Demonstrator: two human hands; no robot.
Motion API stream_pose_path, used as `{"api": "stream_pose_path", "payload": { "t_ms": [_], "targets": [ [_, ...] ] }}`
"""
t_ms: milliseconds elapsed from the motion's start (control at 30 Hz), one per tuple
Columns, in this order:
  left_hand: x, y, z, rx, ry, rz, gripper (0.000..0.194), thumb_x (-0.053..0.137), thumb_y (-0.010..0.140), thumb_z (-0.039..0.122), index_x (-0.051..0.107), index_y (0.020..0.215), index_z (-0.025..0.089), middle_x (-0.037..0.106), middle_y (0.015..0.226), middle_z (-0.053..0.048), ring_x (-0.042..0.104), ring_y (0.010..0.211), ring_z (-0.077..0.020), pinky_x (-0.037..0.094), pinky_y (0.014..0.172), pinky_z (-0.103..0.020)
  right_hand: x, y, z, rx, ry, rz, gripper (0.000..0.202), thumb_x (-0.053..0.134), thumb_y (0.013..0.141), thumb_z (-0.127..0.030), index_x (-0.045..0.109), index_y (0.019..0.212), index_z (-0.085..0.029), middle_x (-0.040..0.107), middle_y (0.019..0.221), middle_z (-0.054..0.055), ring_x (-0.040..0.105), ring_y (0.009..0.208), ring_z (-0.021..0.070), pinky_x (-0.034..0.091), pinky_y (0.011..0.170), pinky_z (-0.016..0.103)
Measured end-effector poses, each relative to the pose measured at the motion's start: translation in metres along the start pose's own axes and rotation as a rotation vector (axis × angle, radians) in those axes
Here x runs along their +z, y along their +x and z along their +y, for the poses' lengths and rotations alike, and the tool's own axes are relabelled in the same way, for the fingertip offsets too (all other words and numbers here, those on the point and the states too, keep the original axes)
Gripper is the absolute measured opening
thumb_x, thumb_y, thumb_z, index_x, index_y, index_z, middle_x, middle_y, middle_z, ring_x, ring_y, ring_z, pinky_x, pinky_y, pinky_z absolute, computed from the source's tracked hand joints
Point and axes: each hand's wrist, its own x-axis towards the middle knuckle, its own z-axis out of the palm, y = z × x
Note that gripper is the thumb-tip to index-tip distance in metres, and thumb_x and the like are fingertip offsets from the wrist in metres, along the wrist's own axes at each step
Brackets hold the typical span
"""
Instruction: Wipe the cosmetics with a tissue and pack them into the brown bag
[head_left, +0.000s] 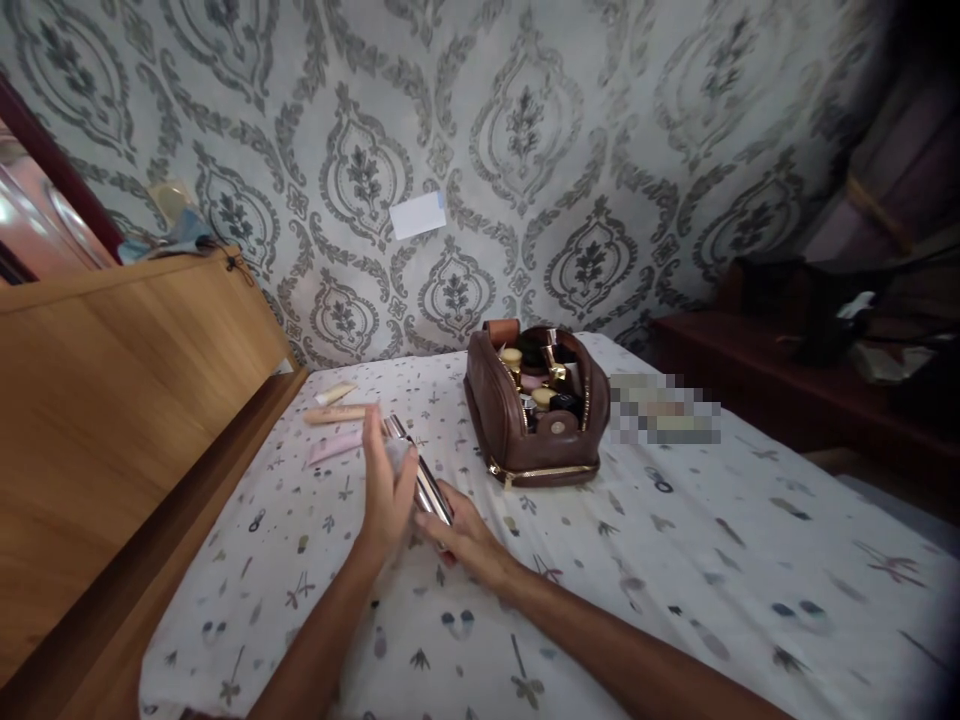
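My right hand (472, 540) is closed round the lower end of a shiny silver tube (431, 495), which looks like a cosmetic container and tilts up to the left. Close against the tube's upper part is my left hand (384, 495), its fingers pointing up and its thumb bent in. A pale, blurred thing shows between that thumb and the fingers; its kind is unclear. Beyond the left hand lie a pink tube (334, 448), a peach-coloured tube (334, 414) and a small cream tube (336, 393). To the right stands an unzipped brown toiletry bag (547, 455) holding several cosmetics.
A white patterned sheet (600, 620) covers the surface under everything. On the left rises a wooden panel (135, 370). Patterned wallpaper (517, 200) covers the wall behind, with a white card (418, 216) on it. Dark furniture (720, 345) stands at right, beside a pixelated patch.
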Motion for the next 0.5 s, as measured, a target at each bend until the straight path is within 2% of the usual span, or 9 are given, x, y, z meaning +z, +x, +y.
{"api": "stream_pose_path", "payload": {
  "t_ms": [67, 100, 167, 233, 300, 367, 500],
  "targets": [
    [0.004, 0.009, 0.002, -0.287, -0.281, 0.116, 0.059, 0.071, 0.08, 0.033, 0.047, 0.134, 0.033, 0.048, 0.145, -0.004, 0.042, 0.137, -0.0235, 0.039, 0.108, -0.035, 0.0, 0.0, -0.002, 0.041, 0.084, -0.047, 0.043, 0.069, 0.075, -0.052, 0.053, 0.096, -0.019, 0.048, 0.063, -0.007, 0.037, 0.041, 0.006, 0.03, 0.035, 0.02],
    [0.005, 0.012, 0.003, -0.435, -0.414, 0.107, 0.054, 0.072, 0.079, 0.035, 0.051, 0.128, 0.031, 0.058, 0.133, -0.006, 0.055, 0.125, -0.0232, 0.048, 0.098, -0.033, 0.0, 0.0, -0.003, 0.066, 0.135, -0.067, 0.047, 0.071, 0.073, -0.054, 0.053, 0.098, -0.019, 0.05, 0.06, -0.007, 0.037, 0.039, 0.0057, 0.028, 0.034, 0.019],
    [0.006, 0.016, 0.005, -0.693, -0.635, 0.004, 0.042, 0.07, 0.078, 0.041, 0.059, 0.115, 0.024, 0.07, 0.102, -0.005, 0.07, 0.091, -0.0204, 0.056, 0.076, -0.029, 0.0, 0.0, -0.005, 0.138, 0.252, -0.113, 0.053, 0.071, 0.07, -0.06, 0.052, 0.096, -0.018, 0.051, 0.055, -0.007, 0.036, 0.035, 0.0054, 0.024, 0.032, 0.019],
    [0.005, 0.018, 0.006, -0.836, -0.764, -0.089, 0.038, 0.067, 0.079, 0.044, 0.063, 0.106, 0.019, 0.07, 0.078, -0.002, 0.068, 0.066, -0.0165, 0.056, 0.059, -0.026, 0.001, -0.001, -0.007, 0.228, 0.349, -0.169, 0.057, 0.068, 0.069, -0.066, 0.052, 0.092, -0.017, 0.052, 0.051, -0.007, 0.035, 0.032, 0.0054, 0.021, 0.031, 0.02],
    [0.002, 0.019, 0.007, -0.853, -0.819, -0.079, 0.035, 0.066, 0.079, 0.043, 0.064, 0.104, 0.019, 0.066, 0.067, 0.001, 0.064, 0.055, -0.0133, 0.053, 0.053, -0.024, 0.004, -0.001, -0.008, 0.276, 0.384, -0.198, 0.06, 0.067, 0.068, -0.069, 0.052, 0.094, -0.016, 0.055, 0.053, -0.006, 0.038, 0.032, 0.0058, 0.022, 0.032, 0.019],
    [-0.001, 0.023, 0.008, -0.799, -0.851, -0.027, 0.032, 0.065, 0.079, 0.039, 0.064, 0.101, 0.017, 0.064, 0.065, 0.002, 0.061, 0.052, -0.0113, 0.053, 0.054, -0.023, 0.006, -0.002, -0.009, 0.259, 0.369, -0.184, 0.062, 0.072, 0.065, -0.067, 0.05, 0.098, -0.018, 0.061, 0.063, -0.004, 0.046, 0.036, 0.0069, 0.026, 0.034, 0.019],
    [-0.005, 0.031, 0.009, -0.718, -0.871, 0.074, 0.027, 0.062, 0.081, 0.038, 0.064, 0.096, 0.016, 0.063, 0.064, 0.003, 0.061, 0.053, -0.0097, 0.055, 0.063, -0.025, 0.007, 0.0, -0.006, 0.141, 0.319, -0.041, 0.054, 0.079, 0.064, -0.056, 0.045, 0.087, -0.02, 0.057, 0.068, -0.007, 0.053, 0.045, 0.0065, 0.032, 0.04, 0.018]
  ]
}}
